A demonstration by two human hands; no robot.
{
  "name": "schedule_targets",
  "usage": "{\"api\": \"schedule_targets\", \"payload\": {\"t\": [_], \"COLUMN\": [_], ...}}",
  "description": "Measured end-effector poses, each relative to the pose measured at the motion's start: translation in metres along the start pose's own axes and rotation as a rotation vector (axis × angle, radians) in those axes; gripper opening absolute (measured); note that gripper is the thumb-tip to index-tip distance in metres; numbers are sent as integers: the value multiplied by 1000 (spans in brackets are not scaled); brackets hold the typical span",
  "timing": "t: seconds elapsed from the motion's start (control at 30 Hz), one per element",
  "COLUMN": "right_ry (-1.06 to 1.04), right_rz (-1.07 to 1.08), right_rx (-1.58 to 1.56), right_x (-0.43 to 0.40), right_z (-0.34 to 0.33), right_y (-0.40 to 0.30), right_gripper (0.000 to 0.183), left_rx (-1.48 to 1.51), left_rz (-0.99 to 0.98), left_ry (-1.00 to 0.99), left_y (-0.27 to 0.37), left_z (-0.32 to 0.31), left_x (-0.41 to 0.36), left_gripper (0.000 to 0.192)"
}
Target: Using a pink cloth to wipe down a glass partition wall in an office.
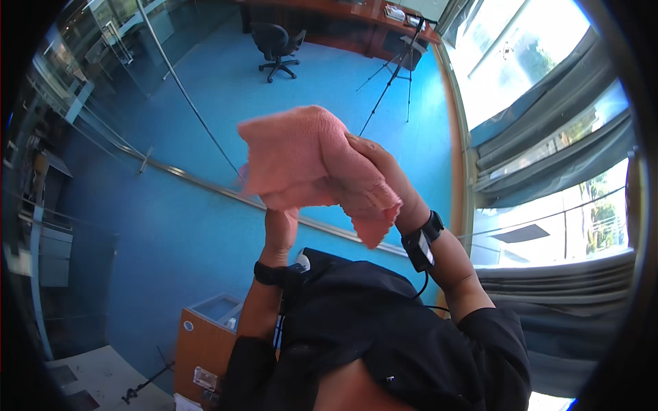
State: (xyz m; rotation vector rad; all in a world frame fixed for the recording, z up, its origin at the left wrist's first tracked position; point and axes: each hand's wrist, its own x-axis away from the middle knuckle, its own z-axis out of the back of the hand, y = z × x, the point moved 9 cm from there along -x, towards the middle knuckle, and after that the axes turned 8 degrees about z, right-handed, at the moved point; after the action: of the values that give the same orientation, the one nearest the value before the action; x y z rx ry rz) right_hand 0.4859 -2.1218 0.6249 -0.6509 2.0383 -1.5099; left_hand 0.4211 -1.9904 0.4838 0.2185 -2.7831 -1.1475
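Observation:
A pink, fuzzy cloth [293, 154] with a zigzag-cut edge is held up in front of me, its left part slightly blurred. My right hand [378, 159] grips it along the right side, and a pointed corner droops below that hand. From below, my left hand [281, 226] reaches up to the cloth's lower left part; its fingers are hidden by the fabric. A black strap [270, 273] circles my left wrist. Another strap with a small box and cable [421, 246] is on my right wrist.
A glass partition's metal floor rail [205, 186] crosses the blue floor. Beyond are an office chair [272, 43], a tripod [395, 74] and a wooden desk [329, 25]. Grey curtains [545, 133] hang by windows at right. A wooden cabinet [205, 341] stands lower left, near a pale tabletop [108, 377].

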Motion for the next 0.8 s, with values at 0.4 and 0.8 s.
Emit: {"api": "schedule_targets", "payload": {"t": [0.4, 0.8], "right_ry": [166, 1092], "right_rz": [-74, 1100], "right_rx": [-301, 1914], "right_x": [52, 250], "right_z": [72, 212], "right_y": [46, -210], "right_gripper": [47, 49], "left_rx": [-55, -1216], "left_rz": [-354, -1289], "left_ry": [-335, 115], "left_y": [16, 180], "left_z": [-84, -259], "left_x": [-7, -138], "left_gripper": [27, 21]}}
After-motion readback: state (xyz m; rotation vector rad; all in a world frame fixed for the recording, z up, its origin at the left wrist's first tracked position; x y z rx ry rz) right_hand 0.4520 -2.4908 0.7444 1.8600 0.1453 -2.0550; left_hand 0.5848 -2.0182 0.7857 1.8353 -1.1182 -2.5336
